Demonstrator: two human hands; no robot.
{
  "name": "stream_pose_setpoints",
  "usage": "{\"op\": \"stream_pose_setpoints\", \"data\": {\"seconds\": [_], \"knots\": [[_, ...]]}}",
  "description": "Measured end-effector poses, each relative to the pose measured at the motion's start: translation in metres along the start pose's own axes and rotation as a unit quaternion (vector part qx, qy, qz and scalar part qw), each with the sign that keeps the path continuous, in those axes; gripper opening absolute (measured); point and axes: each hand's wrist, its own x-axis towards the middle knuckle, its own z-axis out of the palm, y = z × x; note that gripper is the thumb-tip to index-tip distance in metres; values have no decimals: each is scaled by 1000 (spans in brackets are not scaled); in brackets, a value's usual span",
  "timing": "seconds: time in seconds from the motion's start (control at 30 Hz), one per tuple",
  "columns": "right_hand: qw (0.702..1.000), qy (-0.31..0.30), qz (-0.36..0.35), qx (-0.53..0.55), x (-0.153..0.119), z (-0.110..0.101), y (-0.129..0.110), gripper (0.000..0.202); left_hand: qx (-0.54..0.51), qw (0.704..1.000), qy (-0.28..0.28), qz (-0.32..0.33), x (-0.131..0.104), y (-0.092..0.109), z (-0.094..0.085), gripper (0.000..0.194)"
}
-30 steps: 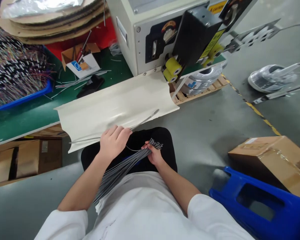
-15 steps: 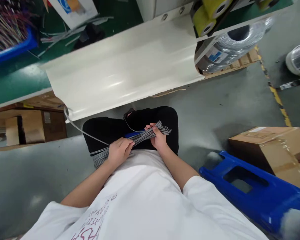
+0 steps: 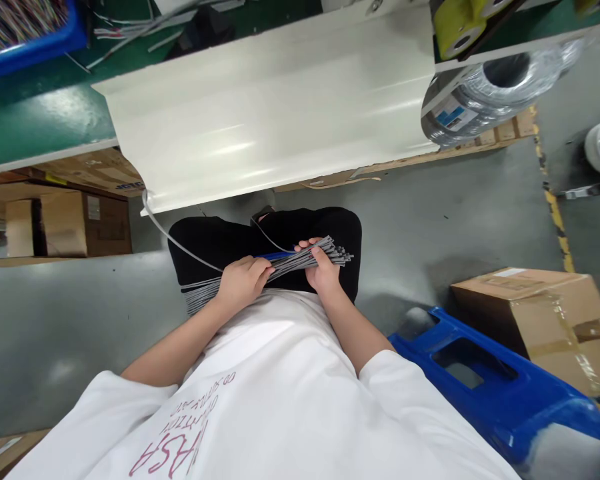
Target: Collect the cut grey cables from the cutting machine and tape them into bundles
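A bundle of thin grey cables (image 3: 293,263) lies across my lap, over black trousers (image 3: 195,240). My left hand (image 3: 244,283) is closed over the middle of the bundle, fingers pressed together on top. Near the bundle's right end my right hand (image 3: 321,267) grips it, thumb on top and fingertips showing at the far side. Cut cable ends fan out past the right hand. Beyond the left hand the cables spread toward the left. One longer grey cable (image 3: 173,241) curves from the white sheet's corner to my left hand. Something blue (image 3: 276,255) shows behind the bundle.
Ahead, a white curved sheet (image 3: 270,113) hangs from a green bench (image 3: 40,123). A blue bin (image 3: 77,40) of wires stands on the bench. Wrapped cable coils (image 3: 480,100) are at the right, cartons (image 3: 63,223) at the left. A blue stool (image 3: 540,400) and a carton (image 3: 530,300) stand right.
The view has shifted, so the bench and sheet sit higher in the picture. Both hands remain on the bundle, with little change in their grip.
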Motion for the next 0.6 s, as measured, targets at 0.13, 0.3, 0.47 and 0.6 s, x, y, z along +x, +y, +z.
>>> {"op": "stream_pose_setpoints", "data": {"seconds": [0.13,0.3,0.47,0.6], "knots": [[1000,-10,-15,-14,-5,-2,0,27,2,1000,-8,-4,3,2,-1,29],[999,1,-26,-47,-4,-6,3,29,86,995,-47,16,7,5,1,28],[996,-7,-49,-75,-1,-8,5,28,97,991,-81,34,10,5,1,27],[994,-19,-65,-91,-1,-3,2,21,12,997,-36,69,30,6,-10,29]]}}
